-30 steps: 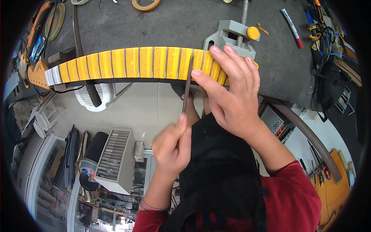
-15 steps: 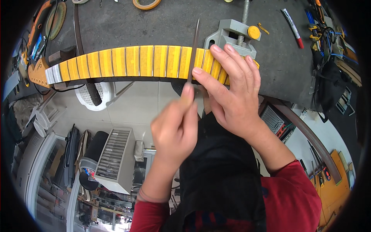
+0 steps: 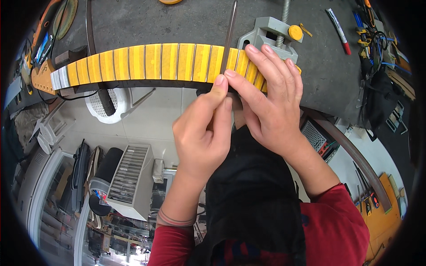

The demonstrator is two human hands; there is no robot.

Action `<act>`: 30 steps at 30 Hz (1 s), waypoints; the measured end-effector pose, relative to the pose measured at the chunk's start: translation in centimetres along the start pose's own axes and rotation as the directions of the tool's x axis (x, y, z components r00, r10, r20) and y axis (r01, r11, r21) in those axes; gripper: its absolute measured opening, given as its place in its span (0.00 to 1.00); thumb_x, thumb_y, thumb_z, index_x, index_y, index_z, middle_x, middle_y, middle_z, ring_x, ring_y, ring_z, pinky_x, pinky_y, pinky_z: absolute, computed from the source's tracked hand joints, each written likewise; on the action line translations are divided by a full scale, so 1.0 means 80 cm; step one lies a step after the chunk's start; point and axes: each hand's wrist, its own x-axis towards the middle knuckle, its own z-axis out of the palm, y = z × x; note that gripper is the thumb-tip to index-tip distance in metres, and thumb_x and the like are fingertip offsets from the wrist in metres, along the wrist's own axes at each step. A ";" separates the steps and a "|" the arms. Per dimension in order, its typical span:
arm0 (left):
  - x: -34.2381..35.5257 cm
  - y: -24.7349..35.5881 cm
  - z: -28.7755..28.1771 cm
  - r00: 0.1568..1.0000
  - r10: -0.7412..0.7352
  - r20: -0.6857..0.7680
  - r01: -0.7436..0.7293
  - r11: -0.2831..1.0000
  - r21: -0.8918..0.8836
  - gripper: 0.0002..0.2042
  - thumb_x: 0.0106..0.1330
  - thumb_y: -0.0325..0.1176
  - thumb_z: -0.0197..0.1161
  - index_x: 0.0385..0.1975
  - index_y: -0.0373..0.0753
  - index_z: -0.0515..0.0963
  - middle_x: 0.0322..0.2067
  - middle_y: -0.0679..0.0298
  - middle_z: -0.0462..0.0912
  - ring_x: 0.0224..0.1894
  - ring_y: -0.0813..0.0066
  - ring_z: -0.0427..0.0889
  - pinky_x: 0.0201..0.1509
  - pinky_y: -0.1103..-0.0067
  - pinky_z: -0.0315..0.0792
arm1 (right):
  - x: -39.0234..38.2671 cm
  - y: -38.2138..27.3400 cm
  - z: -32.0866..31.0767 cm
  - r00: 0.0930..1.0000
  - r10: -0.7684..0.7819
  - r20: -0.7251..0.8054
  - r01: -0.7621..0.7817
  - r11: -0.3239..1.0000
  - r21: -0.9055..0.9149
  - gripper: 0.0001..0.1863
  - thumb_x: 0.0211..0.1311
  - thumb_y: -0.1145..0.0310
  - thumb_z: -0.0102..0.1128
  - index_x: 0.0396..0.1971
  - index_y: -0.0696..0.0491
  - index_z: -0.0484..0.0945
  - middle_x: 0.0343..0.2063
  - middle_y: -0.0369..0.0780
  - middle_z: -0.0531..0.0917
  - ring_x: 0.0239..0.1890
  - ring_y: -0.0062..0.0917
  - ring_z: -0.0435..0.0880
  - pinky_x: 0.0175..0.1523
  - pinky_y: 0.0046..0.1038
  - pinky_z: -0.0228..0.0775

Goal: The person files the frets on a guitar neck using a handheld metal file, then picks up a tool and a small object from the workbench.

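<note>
A guitar neck (image 3: pixel 153 62) with yellow tape between its metal frets lies across the bench's front edge, its headstock (image 3: pixel 42 79) at the left. My left hand (image 3: pixel 202 131) grips a narrow metal file (image 3: pixel 229 33) just below the neck; the file crosses the fretboard and points away from me. My right hand (image 3: pixel 273 102) lies over the neck's right end with fingers stretched out, its index fingertip beside the file. Behind that end stands a grey vise (image 3: pixel 266 33) with a yellow knob.
A marker (image 3: pixel 337 31) lies on the dark bench (image 3: pixel 133 24). Tools and cables (image 3: pixel 372 53) crowd the right, more tools (image 3: pixel 42 48) the far left. Below the bench are a white stool (image 3: pixel 122 106), a grey slatted box (image 3: pixel 131 177) and a wooden board (image 3: pixel 379 226) with screwdrivers.
My left hand and the file have moved up, away from my body, so more of the file sticks out beyond the neck. The neck sits slightly higher in view.
</note>
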 end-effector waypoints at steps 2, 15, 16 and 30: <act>-0.022 -0.010 -0.003 1.000 0.007 -0.006 -0.007 1.000 -0.016 0.16 0.70 0.14 0.69 0.56 0.28 0.85 0.22 0.60 0.78 0.20 0.73 0.74 0.26 0.76 0.69 | -0.004 0.004 0.003 1.000 -0.010 -0.018 0.010 1.000 -0.014 0.33 0.62 0.76 0.68 0.67 0.33 0.83 0.75 0.43 0.74 0.79 0.44 0.71 0.82 0.52 0.49; -0.021 -0.005 -0.007 0.998 0.013 0.062 -0.017 0.998 0.062 0.18 0.69 0.14 0.69 0.59 0.27 0.84 0.32 0.57 0.88 0.27 0.77 0.81 0.34 0.81 0.76 | -0.004 0.004 0.001 1.000 0.008 -0.002 -0.008 1.000 -0.013 0.35 0.59 0.77 0.67 0.67 0.33 0.83 0.75 0.43 0.74 0.79 0.43 0.71 0.82 0.52 0.50; -0.047 -0.010 -0.014 0.997 0.056 0.050 -0.061 0.994 0.086 0.18 0.69 0.13 0.69 0.58 0.29 0.85 0.29 0.55 0.87 0.25 0.71 0.84 0.33 0.79 0.78 | -0.007 0.007 0.005 1.000 -0.004 -0.019 0.003 1.000 -0.027 0.35 0.59 0.77 0.68 0.67 0.33 0.83 0.75 0.43 0.74 0.79 0.43 0.71 0.82 0.53 0.50; -0.079 -0.007 -0.036 0.983 -0.138 0.120 0.154 0.980 -0.127 0.16 0.76 0.17 0.65 0.62 0.24 0.80 0.38 0.62 0.85 0.34 0.85 0.79 0.41 0.84 0.76 | -0.008 0.007 0.005 1.000 -0.008 -0.029 0.007 0.999 -0.036 0.33 0.61 0.76 0.68 0.67 0.33 0.83 0.75 0.43 0.75 0.79 0.43 0.71 0.82 0.52 0.49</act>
